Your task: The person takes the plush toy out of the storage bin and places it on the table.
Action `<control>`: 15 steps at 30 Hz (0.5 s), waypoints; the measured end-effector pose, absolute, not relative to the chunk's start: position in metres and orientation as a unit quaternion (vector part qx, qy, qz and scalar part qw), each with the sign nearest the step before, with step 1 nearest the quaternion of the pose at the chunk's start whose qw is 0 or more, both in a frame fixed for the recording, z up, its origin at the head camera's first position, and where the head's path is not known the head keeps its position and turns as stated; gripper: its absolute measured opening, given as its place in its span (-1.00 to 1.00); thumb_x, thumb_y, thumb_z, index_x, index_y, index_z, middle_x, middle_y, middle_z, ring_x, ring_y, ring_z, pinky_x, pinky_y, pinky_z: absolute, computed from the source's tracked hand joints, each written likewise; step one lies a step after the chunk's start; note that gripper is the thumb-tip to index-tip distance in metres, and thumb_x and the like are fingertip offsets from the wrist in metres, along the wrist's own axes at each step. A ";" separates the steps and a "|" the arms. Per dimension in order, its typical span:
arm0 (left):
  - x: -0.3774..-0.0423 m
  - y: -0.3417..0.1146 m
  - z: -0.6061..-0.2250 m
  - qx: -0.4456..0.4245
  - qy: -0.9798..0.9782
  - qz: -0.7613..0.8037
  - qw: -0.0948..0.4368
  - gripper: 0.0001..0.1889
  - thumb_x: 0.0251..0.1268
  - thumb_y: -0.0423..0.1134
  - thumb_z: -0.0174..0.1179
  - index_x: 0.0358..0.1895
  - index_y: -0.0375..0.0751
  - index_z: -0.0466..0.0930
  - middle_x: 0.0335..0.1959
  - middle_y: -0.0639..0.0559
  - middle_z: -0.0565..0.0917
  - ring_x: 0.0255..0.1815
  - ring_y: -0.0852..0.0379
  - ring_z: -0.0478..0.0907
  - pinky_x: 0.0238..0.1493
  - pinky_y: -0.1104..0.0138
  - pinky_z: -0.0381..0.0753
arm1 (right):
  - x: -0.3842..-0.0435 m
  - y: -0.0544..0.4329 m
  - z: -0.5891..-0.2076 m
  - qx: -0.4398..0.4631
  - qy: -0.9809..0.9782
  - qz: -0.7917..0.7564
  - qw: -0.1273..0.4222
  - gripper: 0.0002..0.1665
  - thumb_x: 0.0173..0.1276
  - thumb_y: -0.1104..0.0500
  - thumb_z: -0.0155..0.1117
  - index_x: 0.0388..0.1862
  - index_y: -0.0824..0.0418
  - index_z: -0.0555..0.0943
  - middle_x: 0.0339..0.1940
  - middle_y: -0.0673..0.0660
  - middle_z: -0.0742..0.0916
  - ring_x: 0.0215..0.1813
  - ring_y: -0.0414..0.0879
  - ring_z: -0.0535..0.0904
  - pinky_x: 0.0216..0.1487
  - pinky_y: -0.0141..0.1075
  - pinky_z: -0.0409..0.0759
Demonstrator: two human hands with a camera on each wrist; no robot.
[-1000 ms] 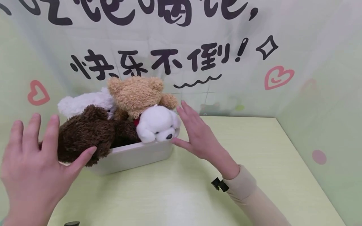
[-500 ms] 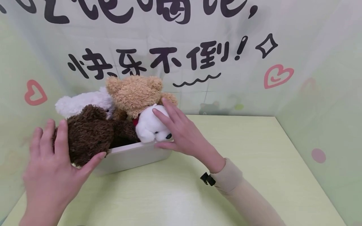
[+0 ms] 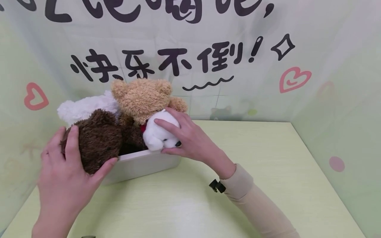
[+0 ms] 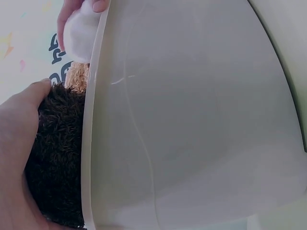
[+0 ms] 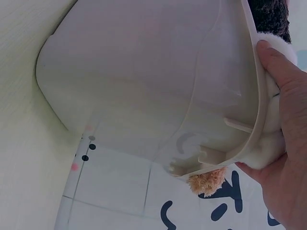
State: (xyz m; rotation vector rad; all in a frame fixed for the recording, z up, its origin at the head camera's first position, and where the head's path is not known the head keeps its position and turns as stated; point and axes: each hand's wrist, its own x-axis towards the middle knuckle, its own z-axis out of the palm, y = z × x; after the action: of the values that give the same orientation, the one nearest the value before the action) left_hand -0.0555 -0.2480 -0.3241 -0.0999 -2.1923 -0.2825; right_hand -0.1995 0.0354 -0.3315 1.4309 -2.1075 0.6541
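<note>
A white plastic bin [image 3: 146,166] stands on the table, heaped with plush toys. My left hand [image 3: 63,172] grips the shaggy dark brown plush toy [image 3: 98,142] at the bin's left end, fingers on its far side and thumb at its front. On the right, my right hand [image 3: 193,137] holds the head of a white plush dog [image 3: 154,129], its thumb low by the rim. The right wrist view shows that thumb on the dog [image 5: 266,148] beside the bin rim. Behind them sit a tan teddy bear [image 3: 143,99] and a fluffy white plush toy [image 3: 86,107].
The pale green table [image 3: 268,158] reaches to a printed backdrop [image 3: 253,82] with black lettering and hearts, close behind the bin. Another backdrop panel [image 3: 342,99] closes off the right side. A small black clip [image 3: 217,186] sits at the right sleeve's cuff.
My left hand has moved right and closed round the brown plush toy. My right hand has come left from beside the bin onto the white plush dog. The bin has stayed put.
</note>
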 end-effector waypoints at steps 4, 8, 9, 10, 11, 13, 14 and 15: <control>-0.061 -0.247 -0.326 -0.053 -0.882 -0.128 0.450 0.12 0.21 0.64 -0.10 0.50 -0.31 0.23 0.36 -0.53 0.32 0.08 -0.65 0.33 0.01 -0.40 0.36 | -0.200 0.039 -0.331 0.528 -0.772 0.245 0.254 -0.07 0.18 -0.15 0.62 0.45 0.10 0.45 0.51 0.35 0.35 0.38 0.24 0.40 0.28 -0.06 0.55; -0.066 -0.248 -0.327 -0.066 -0.882 -0.149 0.441 0.12 0.22 0.64 -0.07 0.51 -0.32 0.20 0.36 -0.55 0.31 0.07 -0.67 0.31 0.10 -0.38 0.32 | -0.201 0.043 -0.330 0.525 -0.771 0.252 0.258 -0.10 0.16 -0.09 0.65 0.42 0.11 0.47 0.48 0.37 0.37 0.33 0.25 0.41 0.29 -0.04 0.53; -0.067 -0.248 -0.327 -0.067 -0.884 -0.153 0.437 0.13 0.22 0.64 -0.07 0.51 -0.31 0.20 0.37 -0.55 0.30 0.08 -0.67 0.31 0.13 -0.38 0.32 | -0.201 0.044 -0.330 0.524 -0.771 0.253 0.259 -0.10 0.16 -0.09 0.65 0.42 0.11 0.47 0.48 0.37 0.37 0.33 0.25 0.41 0.30 -0.03 0.52; -0.068 -0.248 -0.327 -0.067 -0.885 -0.156 0.433 0.13 0.21 0.64 -0.07 0.51 -0.31 0.19 0.37 -0.54 0.30 0.09 -0.67 0.31 0.15 -0.38 0.31 | -0.201 0.044 -0.330 0.523 -0.771 0.254 0.259 -0.10 0.16 -0.08 0.65 0.42 0.11 0.47 0.48 0.37 0.37 0.33 0.26 0.41 0.31 -0.03 0.51; -0.069 -0.249 -0.326 -0.067 -0.886 -0.159 0.429 0.13 0.21 0.64 -0.07 0.51 -0.30 0.19 0.37 -0.54 0.30 0.10 -0.67 0.31 0.16 -0.38 0.31 | -0.201 0.045 -0.330 0.522 -0.771 0.254 0.260 -0.10 0.16 -0.08 0.64 0.42 0.11 0.46 0.48 0.38 0.37 0.32 0.26 0.42 0.31 -0.02 0.51; -0.072 -0.250 -0.326 -0.069 -0.887 -0.163 0.427 0.13 0.21 0.65 -0.07 0.51 -0.30 0.19 0.37 -0.54 0.31 0.12 -0.67 0.30 0.19 -0.38 0.31 | -0.201 0.045 -0.331 0.521 -0.771 0.253 0.264 -0.10 0.17 -0.09 0.64 0.42 0.12 0.46 0.46 0.39 0.38 0.32 0.27 0.42 0.31 0.00 0.50; -0.074 -0.250 -0.325 -0.071 -0.887 -0.166 0.425 0.13 0.21 0.65 -0.07 0.50 -0.30 0.19 0.38 -0.54 0.31 0.12 -0.67 0.30 0.20 -0.38 0.30 | -0.201 0.046 -0.331 0.519 -0.772 0.252 0.267 -0.10 0.17 -0.09 0.64 0.41 0.11 0.46 0.45 0.39 0.39 0.31 0.28 0.43 0.30 0.01 0.51; -0.076 -0.251 -0.325 -0.074 -0.887 -0.167 0.424 0.12 0.21 0.65 -0.07 0.50 -0.30 0.19 0.37 -0.54 0.31 0.13 -0.67 0.31 0.21 -0.37 0.30 | -0.201 0.046 -0.331 0.517 -0.772 0.251 0.271 -0.10 0.16 -0.09 0.64 0.41 0.11 0.46 0.44 0.40 0.40 0.30 0.29 0.44 0.29 0.02 0.51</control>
State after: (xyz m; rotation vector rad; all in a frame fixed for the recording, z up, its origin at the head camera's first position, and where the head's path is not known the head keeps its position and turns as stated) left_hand -0.0757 -0.2506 -0.3249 -0.1840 -2.2187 -0.4179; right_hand -0.2009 0.0460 -0.3313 1.3934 -2.0797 0.6752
